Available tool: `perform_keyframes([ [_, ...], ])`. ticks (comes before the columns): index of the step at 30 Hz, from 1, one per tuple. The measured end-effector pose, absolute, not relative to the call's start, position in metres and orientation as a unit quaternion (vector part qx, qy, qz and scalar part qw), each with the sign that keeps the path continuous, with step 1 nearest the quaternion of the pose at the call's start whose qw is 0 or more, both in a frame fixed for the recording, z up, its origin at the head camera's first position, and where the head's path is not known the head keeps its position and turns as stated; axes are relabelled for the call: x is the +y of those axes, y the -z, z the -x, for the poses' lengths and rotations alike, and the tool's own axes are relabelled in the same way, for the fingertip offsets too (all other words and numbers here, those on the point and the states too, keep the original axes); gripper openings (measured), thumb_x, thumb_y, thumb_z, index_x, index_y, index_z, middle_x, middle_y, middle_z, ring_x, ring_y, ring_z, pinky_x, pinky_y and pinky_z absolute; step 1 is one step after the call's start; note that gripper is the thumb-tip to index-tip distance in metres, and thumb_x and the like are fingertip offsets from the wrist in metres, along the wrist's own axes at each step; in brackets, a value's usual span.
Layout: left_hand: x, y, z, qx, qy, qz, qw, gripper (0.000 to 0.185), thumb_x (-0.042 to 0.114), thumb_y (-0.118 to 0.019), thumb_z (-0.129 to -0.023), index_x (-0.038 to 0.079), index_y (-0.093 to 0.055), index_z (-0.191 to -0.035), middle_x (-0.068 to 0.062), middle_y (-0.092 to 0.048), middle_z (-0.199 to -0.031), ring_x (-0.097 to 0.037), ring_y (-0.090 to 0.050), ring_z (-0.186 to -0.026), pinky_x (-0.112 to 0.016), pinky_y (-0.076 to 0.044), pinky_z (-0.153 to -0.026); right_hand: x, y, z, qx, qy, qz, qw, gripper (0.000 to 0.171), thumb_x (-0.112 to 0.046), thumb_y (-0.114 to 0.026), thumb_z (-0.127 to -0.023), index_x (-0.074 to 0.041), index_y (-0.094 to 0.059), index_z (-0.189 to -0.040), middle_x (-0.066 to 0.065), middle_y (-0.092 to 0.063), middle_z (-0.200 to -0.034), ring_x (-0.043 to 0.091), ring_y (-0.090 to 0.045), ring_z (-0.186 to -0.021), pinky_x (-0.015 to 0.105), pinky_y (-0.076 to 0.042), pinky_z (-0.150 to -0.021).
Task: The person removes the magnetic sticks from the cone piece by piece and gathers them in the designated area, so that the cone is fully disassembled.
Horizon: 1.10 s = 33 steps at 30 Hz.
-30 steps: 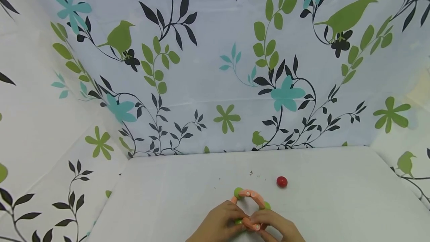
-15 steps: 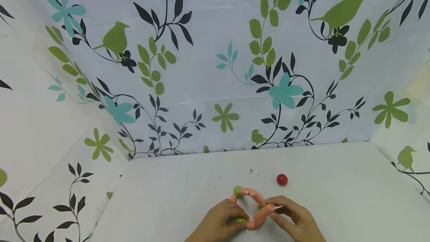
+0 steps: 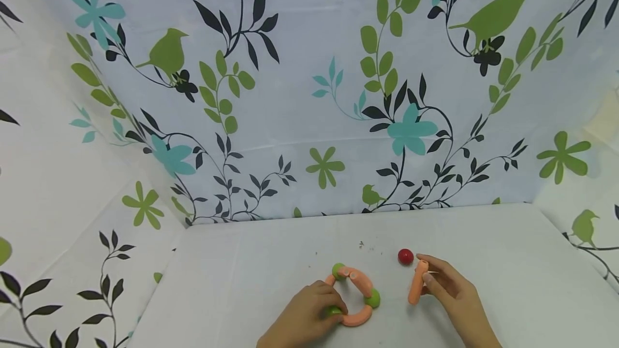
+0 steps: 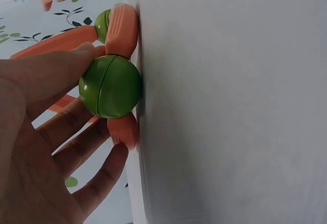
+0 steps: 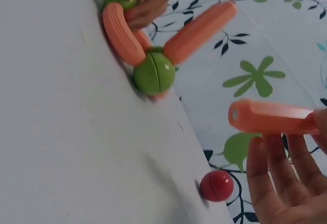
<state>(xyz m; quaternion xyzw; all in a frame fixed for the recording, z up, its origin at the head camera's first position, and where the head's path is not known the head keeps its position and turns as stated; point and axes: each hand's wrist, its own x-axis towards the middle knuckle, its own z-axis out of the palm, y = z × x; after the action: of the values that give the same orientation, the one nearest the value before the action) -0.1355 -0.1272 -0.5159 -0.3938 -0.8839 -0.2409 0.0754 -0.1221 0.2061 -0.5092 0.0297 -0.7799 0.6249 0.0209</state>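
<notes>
Left hand (image 3: pixel 304 318) clamps a green ball (image 4: pixel 111 87) of the chain (image 3: pixel 358 297), pinning the open ring to the table (image 3: pixel 242 283) near centre so it stays put. Right hand (image 3: pixel 450 294) pinches a loose orange link (image 3: pixel 417 282) upright, just right of the chain and apart from it. Red ball (image 3: pixel 405 255) sits free on the table, just beyond the link's far tip.

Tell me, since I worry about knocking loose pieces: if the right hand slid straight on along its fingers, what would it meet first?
Probably the red ball, just beyond the orange stick that the right hand holds; depth is unclear.
</notes>
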Motion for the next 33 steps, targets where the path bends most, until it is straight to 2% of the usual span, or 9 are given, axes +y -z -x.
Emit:
perform_keyframes([
  [3, -0.129, 0.514, 0.135, -0.883, 0.241, 0.396, 0.077, 0.009, 0.024, -0.081, -0.086, 0.024, -0.077, -0.095, 0.016, -0.072, -0.095, -0.002, -0.063, -0.099, -0.019, -0.051, -0.093, 0.216, 0.512, 0.127, -0.784, -0.621, -0.004, 0.012, 0.048, -0.035, -0.057, -0.108, -0.016, -0.052, -0.152, -0.008, -0.065, -0.132, 0.007, -0.067, -0.102, 0.027, -0.062, -0.085],
  [5, -0.13, 0.514, 0.136, -0.882, 0.24, 0.398, 0.078, 0.009, 0.026, -0.082, -0.087, 0.024, -0.077, -0.095, 0.015, -0.072, -0.095, -0.002, -0.062, -0.099, -0.019, -0.05, -0.092, 0.223, 0.515, 0.13, -0.773, -0.634, 0.004, 0.004, 0.049, -0.033, -0.056, -0.109, -0.014, -0.05, -0.153, -0.012, -0.064, -0.134, 0.006, -0.065, -0.104, 0.026, -0.062, -0.085],
  [13, -0.136, 0.52, 0.139, -0.878, 0.242, 0.404, 0.087, 0.012, 0.024, -0.083, -0.086, 0.025, -0.076, -0.096, 0.016, -0.069, -0.1, -0.003, -0.06, -0.104, -0.021, -0.05, -0.099, 0.255, 0.523, 0.141, -0.731, -0.677, 0.055, -0.064, 0.059, -0.036, -0.058, -0.108, -0.008, -0.041, -0.157, -0.018, -0.066, -0.124, 0.003, -0.065, -0.104, 0.027, -0.061, -0.087],
  [19, -0.14, 0.516, 0.142, -0.892, 0.229, 0.372, 0.118, 0.02, 0.019, -0.087, -0.08, 0.025, -0.076, -0.096, 0.014, -0.069, -0.108, -0.011, -0.057, -0.112, -0.029, -0.051, -0.102, 0.261, 0.519, 0.161, -0.74, -0.661, 0.089, -0.082, 0.063, -0.035, -0.061, -0.106, -0.001, -0.039, -0.154, -0.009, -0.072, -0.114, 0.007, -0.071, -0.096, 0.026, -0.061, -0.086],
  [25, -0.144, 0.511, 0.141, -0.919, 0.206, 0.316, 0.111, 0.018, 0.019, -0.086, -0.084, 0.025, -0.077, -0.098, 0.014, -0.07, -0.11, -0.011, -0.057, -0.112, -0.033, -0.053, -0.1, 0.258, 0.52, 0.174, -0.788, -0.599, 0.118, -0.08, 0.067, -0.038, -0.065, -0.104, 0.001, -0.041, -0.153, 0.013, -0.073, -0.128, 0.005, -0.072, -0.088, 0.025, -0.061, -0.079],
  [29, -0.147, 0.507, 0.139, -0.93, 0.209, 0.291, 0.088, 0.017, 0.016, -0.085, -0.086, 0.026, -0.077, -0.098, 0.015, -0.07, -0.11, -0.009, -0.058, -0.11, -0.033, -0.054, -0.098, 0.253, 0.521, 0.177, -0.824, -0.549, 0.126, -0.064, 0.061, -0.036, -0.064, -0.104, 0.001, -0.047, -0.149, 0.024, -0.069, -0.133, 0.005, -0.071, -0.082, 0.024, -0.059, -0.073],
  [33, -0.148, 0.508, 0.139, -0.931, 0.213, 0.285, 0.086, 0.018, 0.011, -0.083, -0.087, 0.023, -0.077, -0.097, 0.014, -0.071, -0.111, -0.011, -0.059, -0.112, -0.034, -0.054, -0.1, 0.247, 0.52, 0.18, -0.863, -0.492, 0.118, -0.024, 0.051, -0.032, -0.063, -0.103, 0.002, -0.055, -0.14, 0.026, -0.071, -0.126, 0.01, -0.071, -0.079, 0.026, -0.055, -0.068],
])
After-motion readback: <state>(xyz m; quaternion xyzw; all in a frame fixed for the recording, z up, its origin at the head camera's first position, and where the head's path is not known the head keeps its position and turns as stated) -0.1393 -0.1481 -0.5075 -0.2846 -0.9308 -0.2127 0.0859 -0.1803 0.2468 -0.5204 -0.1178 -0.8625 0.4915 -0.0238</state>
